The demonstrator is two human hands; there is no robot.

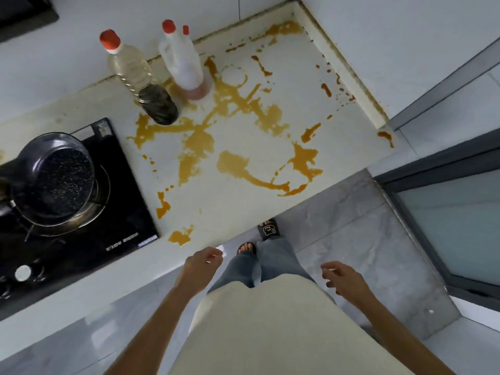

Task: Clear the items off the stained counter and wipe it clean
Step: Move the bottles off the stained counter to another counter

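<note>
The white counter (243,207) is smeared with orange-brown stains (235,163) from the back corner to its front edge. Two bottles stand at the back left of the stained patch: a clear bottle (140,79) with a red cap and dark liquid at its bottom, and to its right a white jug (184,60) with red caps and a little reddish liquid. My left hand (201,263) hangs just below the counter's front edge, fingers loosely curled and holding nothing. My right hand (343,280) is over the floor, fingers apart and empty.
A black cooktop (121,212) is set into the counter on the left, with a dark saucepan (56,180) on its burner. White walls meet at the back right corner. A dark-framed glass door (454,212) stands to the right. Grey tiled floor lies below.
</note>
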